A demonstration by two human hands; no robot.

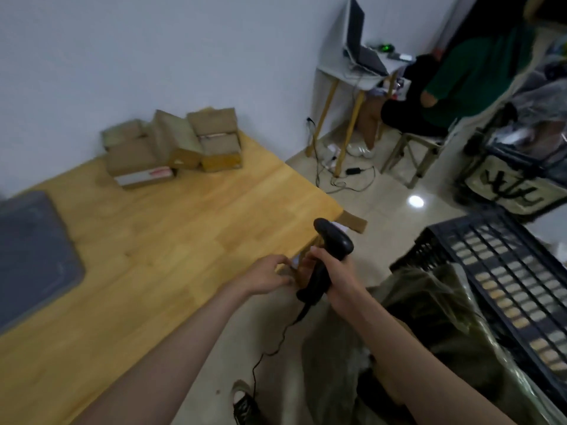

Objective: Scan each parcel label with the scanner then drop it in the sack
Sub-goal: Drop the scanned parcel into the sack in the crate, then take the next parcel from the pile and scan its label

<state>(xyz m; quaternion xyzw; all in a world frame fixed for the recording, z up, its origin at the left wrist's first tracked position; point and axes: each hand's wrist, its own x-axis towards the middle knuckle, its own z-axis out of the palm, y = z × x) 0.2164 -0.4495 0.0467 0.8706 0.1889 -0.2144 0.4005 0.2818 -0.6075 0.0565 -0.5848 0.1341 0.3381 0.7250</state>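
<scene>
Currently the parcel (302, 271) sits at the desk (153, 240) right edge, pinched by the left hand (270, 276). Its long axis runs away from the person, past the corner. The right hand (334, 271), clamped round the scanner (329, 250), is just beside it. The scanner hides the label. The sack (429, 317) lies below, to the right.

Both bare forearms reach forward, hands close together; the right grip (333, 271) is curled closed, the left grip (270, 276) pinches, fingers bent.
</scene>
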